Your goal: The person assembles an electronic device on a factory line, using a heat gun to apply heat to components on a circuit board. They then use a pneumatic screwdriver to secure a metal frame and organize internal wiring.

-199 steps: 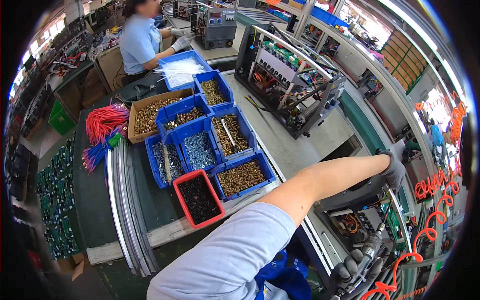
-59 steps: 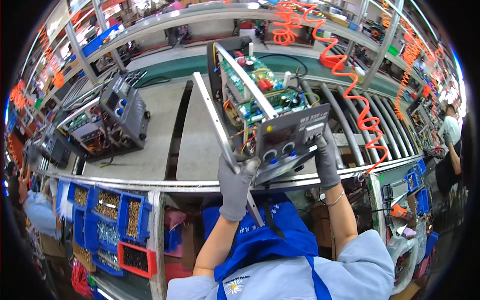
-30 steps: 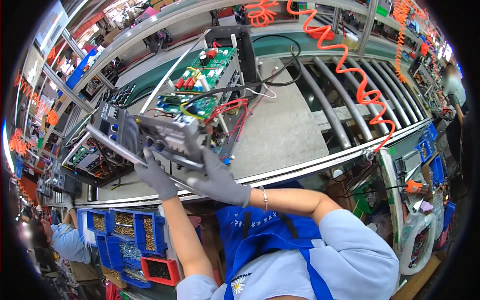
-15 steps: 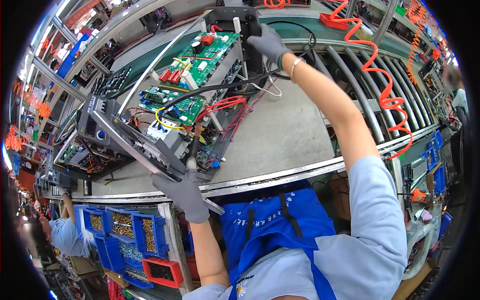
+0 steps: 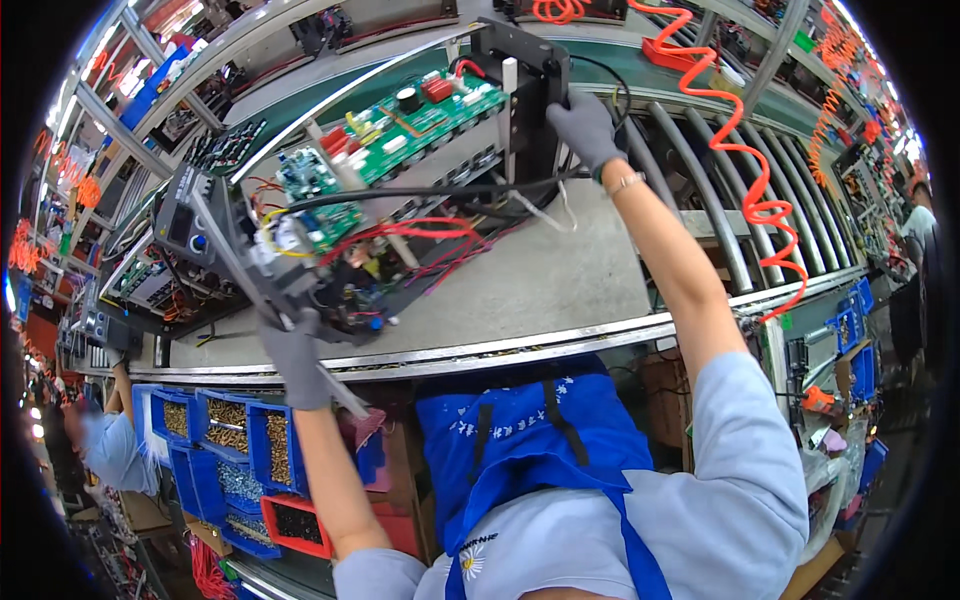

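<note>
An open electronic unit (image 5: pixel 380 190) lies lengthwise on the grey workbench (image 5: pixel 560 280), showing green circuit boards, red and black wires and a metal frame. My left hand (image 5: pixel 292 352), in a grey glove, grips the near end of the unit by its grey front panel and frame rail. My right hand (image 5: pixel 585 125), also gloved, holds the black far end of the unit. Both arms are stretched out along it.
Blue bins (image 5: pixel 235 450) of small metal parts and a red bin (image 5: pixel 290 520) stand at lower left beside another person in a light blue shirt (image 5: pixel 105 450). An orange coiled hose (image 5: pixel 750 190) hangs at right over metal rollers (image 5: pixel 720 220). More units (image 5: pixel 150 280) sit at left.
The unit has swung round from facing me to lying lengthwise. My right hand moved from the front panel to the far black end; my left hand stays on the near end.
</note>
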Demonstrator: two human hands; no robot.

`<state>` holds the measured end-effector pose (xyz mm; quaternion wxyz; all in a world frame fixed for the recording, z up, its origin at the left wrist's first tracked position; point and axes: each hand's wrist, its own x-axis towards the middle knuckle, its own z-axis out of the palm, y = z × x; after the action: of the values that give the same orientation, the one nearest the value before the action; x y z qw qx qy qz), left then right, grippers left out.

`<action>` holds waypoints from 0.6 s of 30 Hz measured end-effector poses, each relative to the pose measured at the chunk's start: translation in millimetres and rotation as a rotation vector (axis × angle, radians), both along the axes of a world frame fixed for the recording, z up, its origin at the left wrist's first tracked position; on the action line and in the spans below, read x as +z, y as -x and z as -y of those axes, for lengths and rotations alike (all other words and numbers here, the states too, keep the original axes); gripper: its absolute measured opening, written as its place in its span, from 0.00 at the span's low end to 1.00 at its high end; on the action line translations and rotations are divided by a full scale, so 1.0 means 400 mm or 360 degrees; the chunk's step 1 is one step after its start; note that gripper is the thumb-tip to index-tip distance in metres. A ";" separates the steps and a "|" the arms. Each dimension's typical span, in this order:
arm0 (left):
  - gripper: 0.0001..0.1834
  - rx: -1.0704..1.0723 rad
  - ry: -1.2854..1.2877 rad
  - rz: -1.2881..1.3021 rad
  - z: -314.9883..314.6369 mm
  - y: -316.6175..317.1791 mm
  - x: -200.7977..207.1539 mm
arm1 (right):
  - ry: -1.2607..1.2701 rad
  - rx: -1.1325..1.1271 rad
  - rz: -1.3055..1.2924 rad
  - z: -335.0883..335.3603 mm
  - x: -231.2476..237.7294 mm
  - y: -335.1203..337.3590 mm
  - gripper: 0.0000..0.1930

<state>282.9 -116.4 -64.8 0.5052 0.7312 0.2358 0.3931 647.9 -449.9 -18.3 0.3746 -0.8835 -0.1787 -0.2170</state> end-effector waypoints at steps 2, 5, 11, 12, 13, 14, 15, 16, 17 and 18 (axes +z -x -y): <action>0.25 0.0159 -0.0049 -0.0133 -0.092 0.010 0.005 | 0.0080 0.0003 -0.0059 0.051 -0.002 0.137 0.18; 0.22 0.0216 -0.0057 -0.0202 -0.253 0.003 -0.025 | -0.0059 0.0171 -0.0082 0.113 0.024 0.343 0.18; 0.19 0.0147 0.0019 -0.0235 -0.367 -0.029 -0.061 | -0.0731 0.0080 -0.0450 0.342 -0.064 0.353 0.27; 0.19 0.0090 0.0024 -0.0244 -0.354 -0.034 -0.051 | -0.0445 -0.0276 -0.0550 0.392 -0.106 0.299 0.29; 0.19 0.0034 0.0029 -0.0247 -0.343 -0.043 -0.042 | -0.0155 -0.0625 -0.0643 0.440 -0.163 0.250 0.32; 0.19 -0.0023 0.0035 -0.0237 -0.337 -0.059 -0.033 | -0.0535 -0.0319 -0.0733 0.480 -0.227 0.216 0.33; 0.20 -0.0019 0.0042 -0.0234 -0.342 -0.070 -0.028 | -0.0910 0.0015 -0.0798 0.503 -0.302 0.177 0.34; 0.20 -0.0008 0.0053 -0.0228 -0.353 -0.071 -0.031 | -0.1264 -0.0023 -0.0985 0.505 -0.391 0.141 0.29; 0.21 0.0019 0.0072 -0.0237 -0.356 -0.054 -0.039 | -0.1402 -0.0402 -0.1712 0.467 -0.361 0.159 0.21; 0.11 0.0045 0.0011 -0.0273 -0.359 -0.035 -0.046 | -0.1636 -0.0354 -0.1739 0.422 -0.347 0.162 0.19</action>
<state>296.9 27.4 -83.1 0.4800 0.7571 0.2898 0.3354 583.2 -618.5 -157.0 0.7505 -0.5923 0.2461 0.1592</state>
